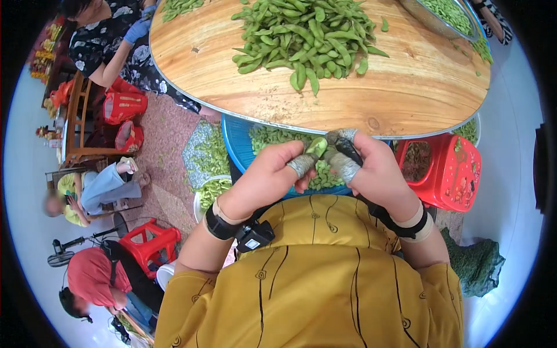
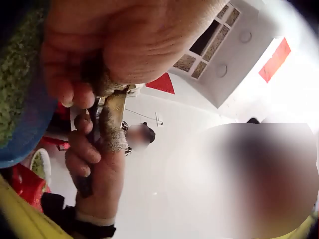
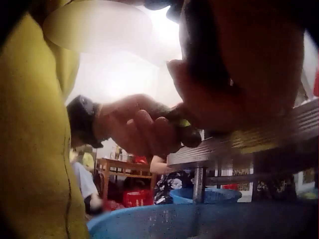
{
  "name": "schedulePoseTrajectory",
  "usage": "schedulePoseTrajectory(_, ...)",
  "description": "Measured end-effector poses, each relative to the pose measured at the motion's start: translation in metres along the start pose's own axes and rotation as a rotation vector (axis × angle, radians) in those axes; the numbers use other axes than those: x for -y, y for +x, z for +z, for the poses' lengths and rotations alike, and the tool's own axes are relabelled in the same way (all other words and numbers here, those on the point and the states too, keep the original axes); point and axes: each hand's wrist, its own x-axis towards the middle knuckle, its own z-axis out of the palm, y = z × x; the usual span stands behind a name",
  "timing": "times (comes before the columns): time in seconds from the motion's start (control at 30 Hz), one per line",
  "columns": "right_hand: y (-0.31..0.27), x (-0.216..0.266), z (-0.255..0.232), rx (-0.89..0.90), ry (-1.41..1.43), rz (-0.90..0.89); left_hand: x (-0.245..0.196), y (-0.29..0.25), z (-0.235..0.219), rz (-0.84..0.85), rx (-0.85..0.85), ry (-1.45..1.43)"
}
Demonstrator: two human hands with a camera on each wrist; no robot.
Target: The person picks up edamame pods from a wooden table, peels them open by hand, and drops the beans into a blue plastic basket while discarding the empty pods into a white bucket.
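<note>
In the head view a green pod is pinched between the wrapped thumb and finger of my left hand. My right hand, its thumb and finger also wrapped, meets the left at the pod and grips a small dark object against its fingers. Both hands are over a blue basin holding shelled beans, just below the table's near edge. The left wrist view shows the right hand curled around the dark object. In the right wrist view the left hand's fingers are curled near the pod.
A heap of pods lies on the wooden table, with a metal bowl of beans at its right. A red stool stands right of the basin. Bags of pods lie on the floor to the left. Other people sit at the left.
</note>
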Motion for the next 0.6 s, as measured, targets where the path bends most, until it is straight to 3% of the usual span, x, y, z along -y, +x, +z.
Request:
schedulePoseTrajectory(0.03,0.002,-0.006,0.002,0.001,0.001,0.002,0.0,-0.001,0.001,0.073,0.005,0.172)
schedulePoseTrajectory(0.1,0.007,-0.018,0.007,-0.129,-0.433,-0.215,-0.003,-0.003,0.003,0.046,0.01,0.161)
schedulePoseTrajectory(0.13,0.005,-0.017,0.008,-0.126,-0.431,-0.214,-0.004,-0.005,0.004,0.021,0.013,0.15)
schedulePoseTrajectory(0.2,0.003,-0.014,0.011,-0.129,-0.694,-0.365,0.0,-0.008,-0.006,-0.007,0.047,0.072)
schedulePoseTrajectory(0.3,0.0,-0.021,0.01,-0.078,-0.84,-0.359,0.007,-0.012,-0.011,-0.04,0.03,-0.05)
schedulePoseTrajectory(0.37,-0.004,-0.016,0.01,-0.079,-0.85,-0.341,0.009,-0.013,-0.011,-0.046,-0.028,-0.098)
schedulePoseTrajectory(0.43,-0.006,-0.01,0.01,-0.083,-0.863,-0.322,0.009,-0.011,-0.009,-0.03,-0.045,0.056)
schedulePoseTrajectory(0.5,-0.004,-0.006,0.012,-0.101,-0.772,-0.469,0.008,-0.009,-0.003,0.003,-0.019,0.088)
schedulePoseTrajectory(0.6,0.004,-0.013,0.017,-0.078,-0.779,-0.463,0.003,-0.006,0.005,0.055,-0.018,0.217)
